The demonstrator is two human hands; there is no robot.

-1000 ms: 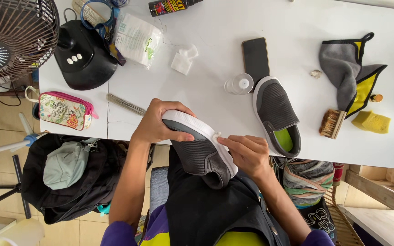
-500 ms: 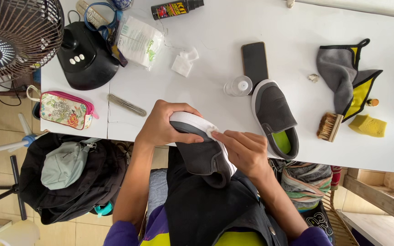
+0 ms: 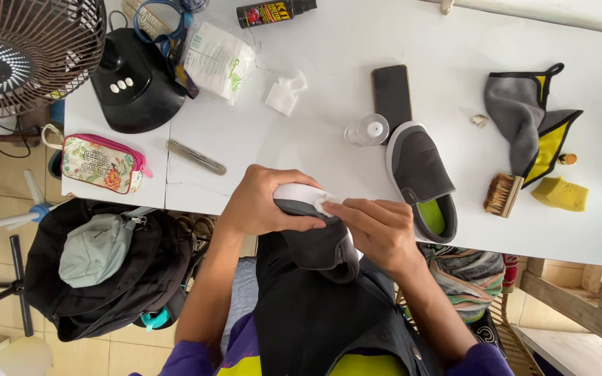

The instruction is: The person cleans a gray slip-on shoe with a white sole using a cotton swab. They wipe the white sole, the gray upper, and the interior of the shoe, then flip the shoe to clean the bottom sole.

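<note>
At the near edge of the white worktop, over your lap, your left hand wraps its fingers around the toe end of a grey slip-on shoe with a white sole, gripping it firmly. Your right hand has its fingers pinched on a small white pad, pressed against the shoe's white rim just beside your left fingertips. On the worktop to your right lies the matching grey shoe with a green insole, its toe beside a black phone and a small clear bottle. Farther right sit a wooden brush, a yellow sponge and a grey and yellow cloth. To your left, a floral pouch rests at the worktop's edge.
</note>
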